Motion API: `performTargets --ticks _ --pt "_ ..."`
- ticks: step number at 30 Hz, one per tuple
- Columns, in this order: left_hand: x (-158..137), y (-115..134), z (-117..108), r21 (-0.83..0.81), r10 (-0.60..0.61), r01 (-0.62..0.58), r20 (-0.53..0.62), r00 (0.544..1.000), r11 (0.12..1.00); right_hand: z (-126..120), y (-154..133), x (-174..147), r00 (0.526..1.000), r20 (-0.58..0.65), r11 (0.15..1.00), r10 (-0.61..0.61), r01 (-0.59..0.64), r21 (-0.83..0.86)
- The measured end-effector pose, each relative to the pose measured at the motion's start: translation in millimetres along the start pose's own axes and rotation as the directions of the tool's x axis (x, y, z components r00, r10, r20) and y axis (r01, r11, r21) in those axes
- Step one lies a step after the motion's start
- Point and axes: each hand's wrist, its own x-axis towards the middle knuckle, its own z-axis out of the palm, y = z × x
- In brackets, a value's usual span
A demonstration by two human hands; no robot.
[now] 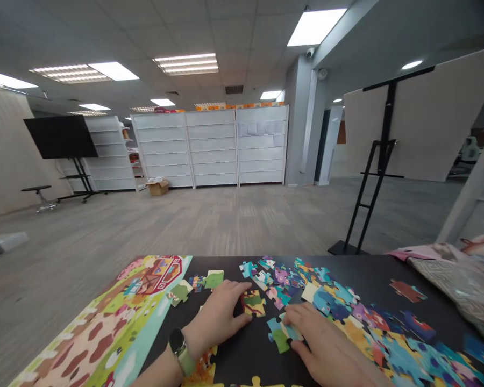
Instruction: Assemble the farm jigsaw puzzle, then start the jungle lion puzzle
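Observation:
My left hand (220,310), with a watch on its wrist, lies low over the dark table with thumb and fingers apart. Its fingertips are beside a green, brown and yellow puzzle piece (254,303); whether they touch it I cannot tell. My right hand (320,336) has thumb and fingers on a pale blue puzzle piece (292,329), which they partly cover. Against that piece's left side lies a blue and green puzzle piece (278,334). Two green puzzle pieces, one nearer (180,292) and one farther (214,279), lie beyond my left hand.
An assembled farm puzzle (105,328) covers the table's left side. Many loose pieces (403,355) spread over the right. An orange and yellow puzzle section (201,371) lies under my left wrist. A plastic-wrapped bag (447,269) sits at the right edge. Beyond stands a black easel (367,199).

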Motion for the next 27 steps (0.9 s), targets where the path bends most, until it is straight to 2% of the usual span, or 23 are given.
performTargets --ticks 5,10,13,17,21,24,27 --pt "-8.6 -7.2 -3.0 -0.058 -0.001 0.000 -0.008 1.000 0.998 -3.9 -1.2 -1.2 0.999 0.035 0.999 0.031 -0.030 -0.024" --pt "-15.3 -20.5 -10.2 -0.065 0.044 -0.046 -0.029 0.999 0.997 2.5 -3.5 -2.4 0.999 0.010 0.989 -0.043 0.041 0.141" --pt "-13.7 -38.1 -22.2 -0.033 0.013 -0.017 -0.111 0.994 0.999 6.7 -5.8 0.0 0.999 -0.008 0.982 -0.053 0.053 0.179" --pt "-11.9 -70.5 -40.8 0.052 -0.078 0.093 -0.233 0.969 0.994 6.4 -8.8 2.6 0.999 -0.003 0.992 -0.047 0.047 0.121" --pt "-12.8 -89.0 -44.3 0.107 -0.101 0.120 -0.167 0.981 0.987 5.1 -12.1 0.9 0.998 0.006 0.993 -0.063 0.062 0.099" --pt "-11.5 -88.5 -42.7 0.105 -0.076 0.089 -0.120 0.990 0.990 7.4 -13.1 0.4 0.997 0.012 0.992 -0.076 0.074 0.099" --pt "-10.4 -84.8 -45.8 0.066 -0.061 0.070 -0.125 0.990 0.995 12.2 -9.4 2.5 0.995 0.006 0.991 -0.096 0.095 0.094"
